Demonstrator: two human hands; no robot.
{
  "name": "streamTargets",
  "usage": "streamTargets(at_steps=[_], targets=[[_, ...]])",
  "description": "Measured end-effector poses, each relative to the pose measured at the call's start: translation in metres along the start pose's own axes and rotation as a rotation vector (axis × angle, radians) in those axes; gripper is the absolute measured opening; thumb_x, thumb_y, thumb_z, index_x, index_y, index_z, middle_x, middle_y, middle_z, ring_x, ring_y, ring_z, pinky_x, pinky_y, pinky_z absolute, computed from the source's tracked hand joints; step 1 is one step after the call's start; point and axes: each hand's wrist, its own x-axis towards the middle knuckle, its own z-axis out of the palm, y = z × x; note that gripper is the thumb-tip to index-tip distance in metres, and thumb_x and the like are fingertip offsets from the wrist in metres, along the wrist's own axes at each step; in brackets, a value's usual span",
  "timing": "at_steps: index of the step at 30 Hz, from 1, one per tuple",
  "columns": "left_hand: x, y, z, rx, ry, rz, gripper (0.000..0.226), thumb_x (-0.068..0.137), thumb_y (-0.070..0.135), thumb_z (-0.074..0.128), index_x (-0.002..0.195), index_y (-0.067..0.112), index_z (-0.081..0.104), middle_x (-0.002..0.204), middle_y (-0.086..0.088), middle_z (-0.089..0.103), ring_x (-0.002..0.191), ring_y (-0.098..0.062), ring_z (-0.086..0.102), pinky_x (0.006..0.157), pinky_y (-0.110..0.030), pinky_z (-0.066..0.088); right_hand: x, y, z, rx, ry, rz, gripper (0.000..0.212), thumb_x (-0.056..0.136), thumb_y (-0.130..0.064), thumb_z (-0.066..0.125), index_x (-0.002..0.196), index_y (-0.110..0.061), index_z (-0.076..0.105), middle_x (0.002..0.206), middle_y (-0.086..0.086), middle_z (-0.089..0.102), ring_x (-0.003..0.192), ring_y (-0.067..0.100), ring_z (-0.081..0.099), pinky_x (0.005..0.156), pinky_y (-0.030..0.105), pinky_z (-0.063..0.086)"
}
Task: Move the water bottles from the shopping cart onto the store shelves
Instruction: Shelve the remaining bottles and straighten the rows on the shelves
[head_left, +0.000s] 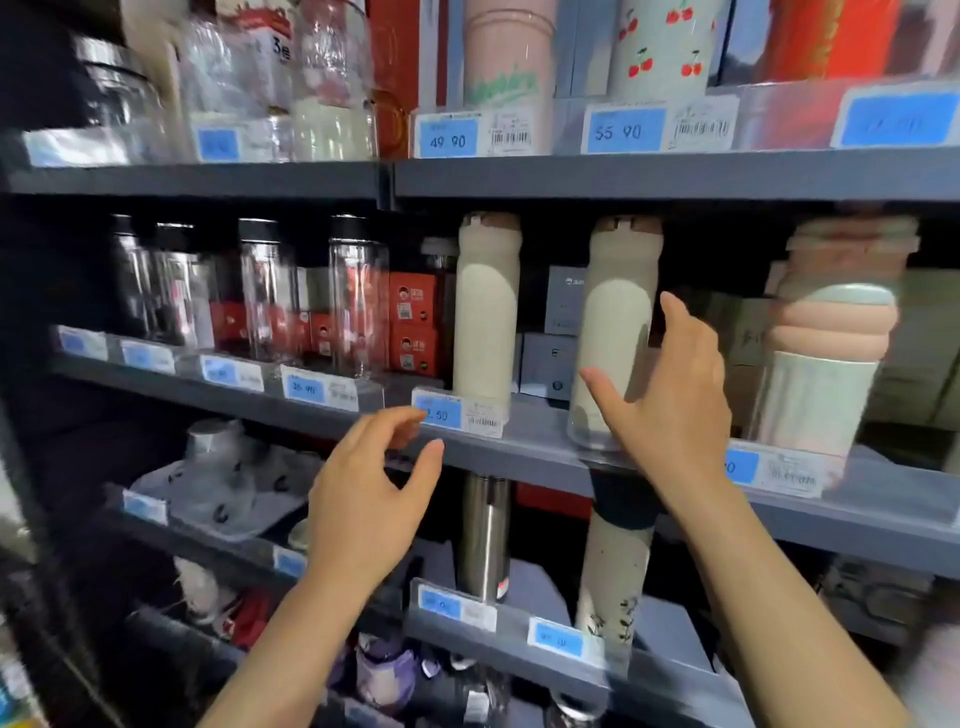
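Note:
Two tall cream water bottles stand on the middle grey shelf (524, 447). The left cream bottle (485, 306) is upright behind a price tag. The right cream bottle (613, 322) leans slightly at the shelf's front lip. My right hand (670, 410) is spread just in front of this bottle, fingers straight, thumb beside its lower part, holding nothing. My left hand (369, 499) hovers below and left of the left bottle, fingers loosely curled near the price tag (457, 413), holding nothing. No shopping cart shows in the view.
A pink and mint bottle (831, 332) stands at the right of the same shelf, clear bottles (358, 296) and red boxes at the left. The upper shelf carries pink and cherry-print bottles. Below are a steel flask (483, 535) and a speckled bottle (615, 577).

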Motion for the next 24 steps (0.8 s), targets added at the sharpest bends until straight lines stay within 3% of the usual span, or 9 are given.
streamTargets(at_steps=[3,7,13,19,24], targets=[[0.028,0.009,0.019,-0.052,-0.003,0.013,0.047,0.084,0.039,0.065,0.128,0.03,0.051,0.118,0.016,0.052,0.107,-0.004,0.05,0.087,-0.028,0.042,0.012,-0.007,0.009,0.025,-0.055,0.121,0.102,0.077,-0.059,0.069,0.153,-0.02,0.013,0.146,0.011,0.032,0.129,0.034,0.041,0.087,0.045,0.045],[0.069,0.023,0.049,-0.114,0.001,0.031,0.074,0.081,0.043,0.068,0.143,0.03,0.031,0.14,0.009,0.037,0.122,-0.007,0.04,0.088,-0.026,0.033,0.009,-0.012,0.028,-0.1,-0.048,0.139,0.11,0.072,-0.064,0.07,0.151,-0.024,0.006,0.137,0.009,0.035,0.114,0.032,0.053,0.069,0.037,0.043],[0.106,0.028,0.091,-0.096,-0.001,-0.077,0.118,0.062,0.058,0.078,0.148,0.039,-0.001,0.149,0.0,0.027,0.133,-0.022,0.032,0.092,-0.04,0.04,0.008,-0.011,0.038,-0.186,0.001,0.158,0.106,0.076,-0.059,0.068,0.149,-0.028,-0.002,0.131,0.004,0.037,0.1,0.029,0.059,0.06,0.03,0.033],[0.101,0.02,0.103,0.046,0.093,-0.036,0.1,0.071,0.045,0.074,0.136,0.049,-0.001,0.147,0.002,0.034,0.129,-0.027,0.042,0.085,-0.046,0.044,0.009,-0.014,0.04,-0.19,0.0,0.161,0.103,0.074,-0.049,0.068,0.147,-0.029,-0.004,0.123,0.004,0.048,0.063,0.026,0.056,0.046,0.016,0.011],[0.101,0.017,0.103,0.08,0.025,-0.039,0.102,0.076,0.047,0.066,0.138,0.047,-0.015,0.152,0.009,0.024,0.132,-0.024,0.037,0.089,-0.043,0.042,0.01,-0.016,0.042,-0.219,-0.026,0.174,0.11,0.07,-0.05,0.066,0.148,-0.028,-0.008,0.128,0.006,0.053,0.062,0.032,0.064,0.043,0.022,0.012]])
